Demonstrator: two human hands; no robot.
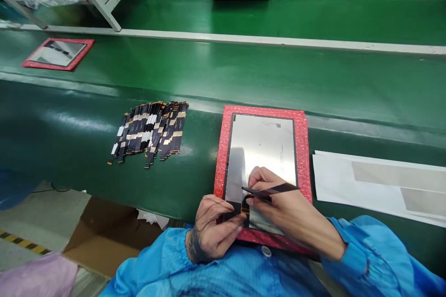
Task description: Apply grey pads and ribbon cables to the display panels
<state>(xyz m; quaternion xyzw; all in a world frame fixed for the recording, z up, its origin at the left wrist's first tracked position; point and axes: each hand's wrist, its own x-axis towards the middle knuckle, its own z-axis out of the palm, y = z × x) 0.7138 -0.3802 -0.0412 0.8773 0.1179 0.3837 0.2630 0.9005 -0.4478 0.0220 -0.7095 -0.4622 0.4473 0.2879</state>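
- Left hand [212, 229]: fingers pressed together, pinching the near end of a dark flex cable strip [275, 190] against the near edge of the silver rectangular display panel [261, 144].
- Right hand [278, 204]: thumb and forefinger pinch the same strip, whose free end sticks out to the right above the panel.
- The panel lies face down on a red bubble-wrap pad [302, 148] at the near edge of the green worktop [313, 83].
- Left of it: a fanned pile of spare flex cables [149, 132]. Right: white paper sheets [376, 185].
- Risks, as I judge them: the strip is bent into a tight loop near the fingers, so more bend could crease it. Uneven pressing could seat its end crooked. The pad overhangs the edge, so a push could slide the panel.
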